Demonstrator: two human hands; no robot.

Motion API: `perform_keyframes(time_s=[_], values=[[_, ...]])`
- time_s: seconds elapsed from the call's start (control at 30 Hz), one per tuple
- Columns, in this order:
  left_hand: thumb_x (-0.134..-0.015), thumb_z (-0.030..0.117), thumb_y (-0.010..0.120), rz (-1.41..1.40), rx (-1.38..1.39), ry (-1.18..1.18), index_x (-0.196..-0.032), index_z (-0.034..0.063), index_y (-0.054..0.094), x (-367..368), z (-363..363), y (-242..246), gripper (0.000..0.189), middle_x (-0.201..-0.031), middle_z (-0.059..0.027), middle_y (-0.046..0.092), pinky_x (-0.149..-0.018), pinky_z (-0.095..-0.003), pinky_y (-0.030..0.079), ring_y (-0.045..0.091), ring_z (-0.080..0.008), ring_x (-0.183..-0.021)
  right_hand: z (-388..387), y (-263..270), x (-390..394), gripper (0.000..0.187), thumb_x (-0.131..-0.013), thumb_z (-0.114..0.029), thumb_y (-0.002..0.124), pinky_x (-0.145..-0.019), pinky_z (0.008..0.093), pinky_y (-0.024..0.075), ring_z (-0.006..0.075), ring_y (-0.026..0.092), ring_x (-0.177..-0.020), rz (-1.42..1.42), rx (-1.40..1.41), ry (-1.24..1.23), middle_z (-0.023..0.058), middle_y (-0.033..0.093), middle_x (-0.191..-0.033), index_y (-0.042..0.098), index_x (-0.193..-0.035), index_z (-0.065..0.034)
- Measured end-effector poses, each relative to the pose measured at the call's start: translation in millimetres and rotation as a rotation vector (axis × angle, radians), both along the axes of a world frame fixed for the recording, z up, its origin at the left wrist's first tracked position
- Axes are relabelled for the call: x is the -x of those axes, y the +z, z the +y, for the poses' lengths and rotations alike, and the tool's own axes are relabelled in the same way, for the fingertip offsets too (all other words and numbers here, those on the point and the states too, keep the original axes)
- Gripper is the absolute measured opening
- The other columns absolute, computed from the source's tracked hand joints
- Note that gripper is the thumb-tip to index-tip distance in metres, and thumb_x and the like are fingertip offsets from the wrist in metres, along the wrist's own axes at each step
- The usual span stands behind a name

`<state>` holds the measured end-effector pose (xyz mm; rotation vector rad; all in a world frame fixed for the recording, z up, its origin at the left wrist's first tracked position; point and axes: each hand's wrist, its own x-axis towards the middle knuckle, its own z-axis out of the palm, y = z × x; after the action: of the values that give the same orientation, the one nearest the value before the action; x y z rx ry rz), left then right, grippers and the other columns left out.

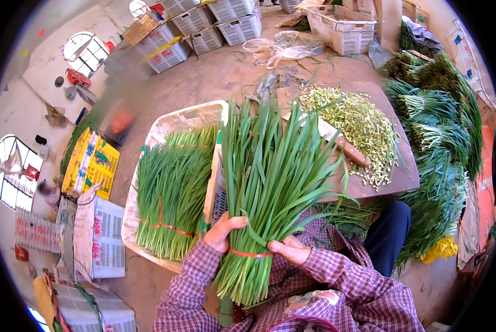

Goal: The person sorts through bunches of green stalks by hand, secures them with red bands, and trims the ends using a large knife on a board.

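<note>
A large bunch of green garlic chives [264, 178] is held upright before me, leaves fanned out at the top. An orange band [250, 253] circles it near the cut ends. My left hand [222, 233] grips its left side, thumb across the stalks. On the other side my right hand [291, 250] holds it, thumb close to the band. To the left, a white plastic crate [171, 262] contains banded chives [173, 191]. Behind the bunch, to the right, a knife [352, 152] with a wooden handle lies on a brown board [397, 176] among chopped stalk ends [356, 114].
Chive bundles [435, 137] are heaped along the right. A yellow crate [90, 164] and a white crate [107, 240] stand at the left. Stacked grey crates [202, 39], plastic bags [289, 45] and another crate [343, 35] are farther back. A blurred person sits beyond the near crate.
</note>
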<state>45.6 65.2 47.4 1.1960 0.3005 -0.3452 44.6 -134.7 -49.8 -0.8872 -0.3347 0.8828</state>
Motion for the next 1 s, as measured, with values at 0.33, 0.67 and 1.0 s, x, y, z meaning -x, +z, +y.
perform_keyframes(time_s=[0.33,0.67,1.0], values=[[-0.075,0.009,0.076,-0.075,-0.155,0.073,-0.123,-0.0020,0.055,31,4,-5,0.054,-0.112,-0.0112,0.066,-0.089,-0.0350,0.053,0.064,-0.0197,-0.100,-76,91,-46,0.033,-0.092,-0.035,0.063,-0.068,0.0388,0.0539,0.0295,0.068,-0.075,-0.931,0.497,0.070,0.0161,0.067,-0.078,0.066,-0.092,-0.0017],[-0.074,0.003,0.077,-0.003,-0.117,0.005,-0.125,-0.0010,0.053,39,-16,-11,0.057,-0.114,-0.0108,0.064,-0.093,-0.0344,0.051,0.064,-0.0200,-0.102,-34,138,-109,0.015,-0.079,-0.019,0.073,-0.066,0.0398,0.0484,0.0275,0.060,-0.081,-1.417,0.825,-0.799,0.0080,0.054,-0.077,0.065,-0.087,-0.0089],[-0.074,0.007,0.077,0.001,-0.070,0.038,-0.125,-0.0011,0.054,41,-20,-29,0.056,-0.113,-0.0103,0.064,-0.092,-0.0347,0.051,0.063,-0.0199,-0.101,-64,120,-147,0.009,-0.080,-0.013,0.069,-0.060,0.0378,0.0491,0.0261,0.059,-0.075,-1.447,0.948,-1.204,0.0064,0.056,-0.082,0.062,-0.086,-0.0110]])
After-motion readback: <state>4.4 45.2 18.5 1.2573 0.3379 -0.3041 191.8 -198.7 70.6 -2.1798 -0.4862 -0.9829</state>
